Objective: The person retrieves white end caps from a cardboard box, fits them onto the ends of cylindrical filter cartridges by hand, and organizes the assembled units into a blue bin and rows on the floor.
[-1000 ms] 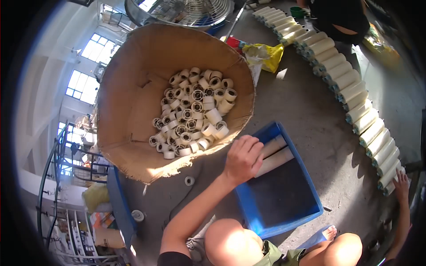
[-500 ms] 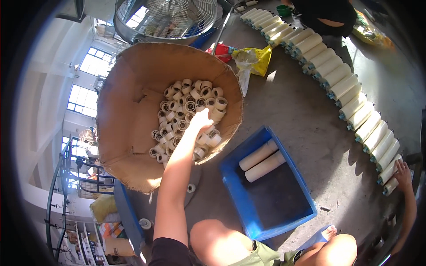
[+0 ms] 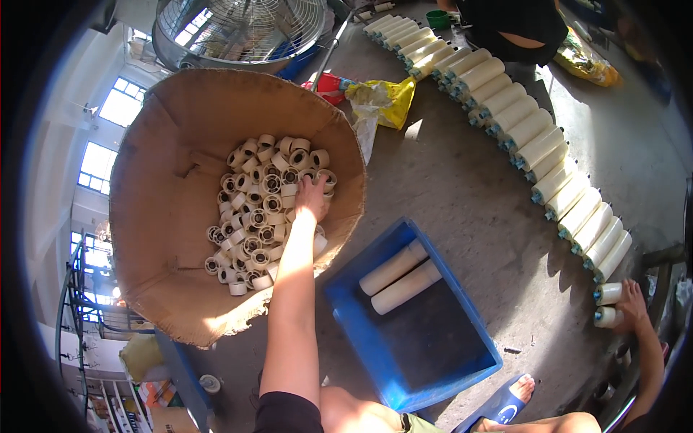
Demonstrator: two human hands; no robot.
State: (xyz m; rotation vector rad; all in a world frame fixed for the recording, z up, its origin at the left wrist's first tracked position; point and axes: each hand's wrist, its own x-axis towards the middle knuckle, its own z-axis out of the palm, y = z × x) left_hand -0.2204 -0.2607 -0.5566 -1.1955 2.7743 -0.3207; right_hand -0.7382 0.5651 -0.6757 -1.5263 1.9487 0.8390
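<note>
My left hand (image 3: 312, 198) is down at the pile of white rings (image 3: 275, 218), and the likeliest trouble I judge there is a slip: the rings lie loose and jumbled, so a careless pinch could catch two together or send one rolling. The cardboard box (image 3: 173, 231) around that hand has a ragged near rim, which could scrape my forearm if I let it drag across. The arm reaches nearly straight forward, back of the hand up, fingers parted and bent over the rings; I cannot tell whether they have hold of one. Right of that forearm, the blue crate (image 3: 460, 303) holds two pale tubes (image 3: 408, 286), side by side. Farther out, my right hand (image 3: 633, 307) lies with its fingers at the ends of two short rollers (image 3: 608, 294); whether it grips either I cannot tell. A hard nudge could knock these askew, since they are round and look unfastened. Ahead of that hand, a long row of rollers (image 3: 538, 146) curves away. Beyond the left hand lie a yellow bag (image 3: 397, 101) and, farthest, a large fan (image 3: 242, 32).
</note>
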